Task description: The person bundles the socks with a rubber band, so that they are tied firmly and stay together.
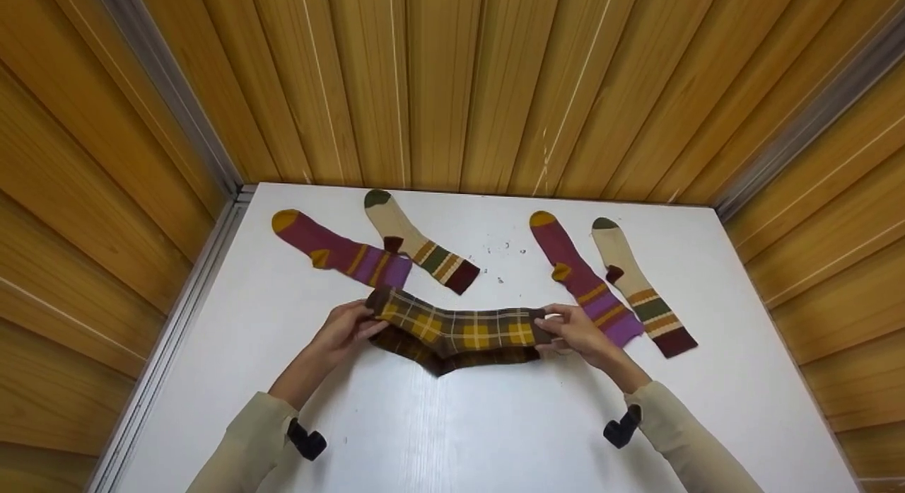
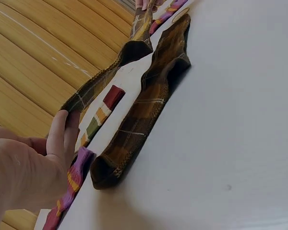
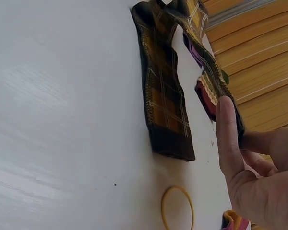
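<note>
A brown and yellow plaid sock (image 1: 474, 330) is stretched sideways between both hands, raised off the table. My left hand (image 1: 344, 327) pinches its dark left end, and my right hand (image 1: 576, 334) pinches the dark right end between thumb and fingers. Below it, a second plaid sock (image 2: 134, 115) lies on the white table, partly covered by the raised one in the head view. Its dark cuff (image 3: 172, 143) points to the right hand's side. A yellow rubber band (image 3: 163, 207) lies on the table near that cuff.
Behind the left hand lie a maroon and purple sock (image 1: 339, 249) and a cream striped sock (image 1: 417, 242), overlapping. To the right lie another maroon and purple sock (image 1: 576, 270) and another cream striped sock (image 1: 643, 288). Wood-patterned walls (image 1: 438, 90) enclose the table (image 1: 424, 436).
</note>
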Motion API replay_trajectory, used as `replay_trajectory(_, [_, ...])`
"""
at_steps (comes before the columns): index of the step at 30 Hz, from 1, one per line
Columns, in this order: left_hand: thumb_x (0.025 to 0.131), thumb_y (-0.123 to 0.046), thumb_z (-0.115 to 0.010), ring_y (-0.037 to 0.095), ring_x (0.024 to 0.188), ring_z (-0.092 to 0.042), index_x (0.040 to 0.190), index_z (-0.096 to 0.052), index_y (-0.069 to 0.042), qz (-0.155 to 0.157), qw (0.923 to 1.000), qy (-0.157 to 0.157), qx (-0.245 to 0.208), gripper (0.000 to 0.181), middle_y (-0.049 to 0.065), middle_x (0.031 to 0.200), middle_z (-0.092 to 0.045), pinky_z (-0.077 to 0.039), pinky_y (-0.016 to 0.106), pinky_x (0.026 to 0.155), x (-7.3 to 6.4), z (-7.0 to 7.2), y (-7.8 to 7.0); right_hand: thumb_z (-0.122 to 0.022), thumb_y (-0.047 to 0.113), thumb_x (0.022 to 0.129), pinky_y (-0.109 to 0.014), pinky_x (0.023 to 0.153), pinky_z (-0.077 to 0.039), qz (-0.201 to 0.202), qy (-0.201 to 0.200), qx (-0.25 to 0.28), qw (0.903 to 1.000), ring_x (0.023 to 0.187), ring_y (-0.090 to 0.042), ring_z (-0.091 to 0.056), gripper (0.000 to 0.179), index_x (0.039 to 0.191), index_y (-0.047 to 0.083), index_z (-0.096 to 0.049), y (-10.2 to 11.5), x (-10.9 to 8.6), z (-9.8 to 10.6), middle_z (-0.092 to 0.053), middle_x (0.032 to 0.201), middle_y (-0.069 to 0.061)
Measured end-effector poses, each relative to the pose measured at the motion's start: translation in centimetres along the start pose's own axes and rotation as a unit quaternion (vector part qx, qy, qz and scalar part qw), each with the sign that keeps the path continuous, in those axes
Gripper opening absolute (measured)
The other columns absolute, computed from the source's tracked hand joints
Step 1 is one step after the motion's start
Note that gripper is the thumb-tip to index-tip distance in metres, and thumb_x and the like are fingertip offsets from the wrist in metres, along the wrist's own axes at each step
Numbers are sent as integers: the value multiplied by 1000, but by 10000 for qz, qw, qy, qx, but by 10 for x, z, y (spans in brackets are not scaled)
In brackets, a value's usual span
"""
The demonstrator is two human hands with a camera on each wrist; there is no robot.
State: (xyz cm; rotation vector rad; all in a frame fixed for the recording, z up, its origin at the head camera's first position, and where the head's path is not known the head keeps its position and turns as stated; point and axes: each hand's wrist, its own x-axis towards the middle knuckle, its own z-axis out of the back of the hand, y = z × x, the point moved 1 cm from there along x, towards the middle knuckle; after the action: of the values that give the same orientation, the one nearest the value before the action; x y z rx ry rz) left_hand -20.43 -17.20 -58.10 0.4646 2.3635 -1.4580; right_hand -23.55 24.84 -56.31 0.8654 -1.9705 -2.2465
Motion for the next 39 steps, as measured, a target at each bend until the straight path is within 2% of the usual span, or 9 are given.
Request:
replay_trajectory(6, [101,6,-37,14,89,-73,147,-35,19,108,9999,-5,109,48,19,112,-66,-60,22,84,-4,6,14,-58,5,103,-35,80,-63,-176,152,25,9997,85,-11,-65,21,119,-6,-52,-12,-2,-1,-60,102,-5])
replay_trajectory(13, [100,7,-38,17,88,-73,148,-33,19,147,9995,-83,283,50,33,129,-59,-60,24,84,-2,10,24,-59,4,102,-33,74,-64,-117,78,-136,9998,79,-16,-73,25,121,-9,-51,-20,0,-3,-67,98,-6])
replay_trajectory(17, [100,6,-40,18,92,-70,147,-36,18,211,9977,-175,618,49,33,133,-54,-61,25,85,0,10,25,-61,3,101,-31,69,-64,-51,-150,-443,9989,76,-15,-73,32,126,-14,-51,-21,1,-4,-69,97,-8])
replay_trajectory(24, [99,3,-47,18,93,-68,143,-41,15,218,9952,-176,935,46,26,123,-59,-61,26,83,0,14,21,-68,7,97,-30,66,-63,120,-367,-962,9946,80,-18,-71,46,136,-12,-52,-21,2,-7,-69,101,-15])
replay_trajectory(32, [100,0,-54,14,75,-72,137,-45,14,106,9931,-132,1162,41,16,101,-68,-62,24,73,-3,20,16,-74,2,90,-34,60,-63,437,-660,-1480,9858,70,-15,-67,48,133,-11,-56,-22,3,-7,-67,97,-19])
replay_trajectory(35, [98,0,-56,12,67,-72,134,-48,14,-27,9879,-190,1536,39,13,93,-72,-62,23,66,-5,21,15,-78,3,87,-32,57,-61,650,-929,-1828,9766,68,-13,-66,45,128,-8,-61,-23,3,-7,-69,97,-20])
replay_trajectory(39, [95,1,-59,10,58,-68,127,-55,11,-218,9714,-447,2323,35,10,85,-74,-60,23,56,-5,21,13,-80,2,84,-32,54,-60,821,-1209,-2145,9657,66,-13,-65,40,121,-6,-66,-24,4,-9,-70,95,-20])
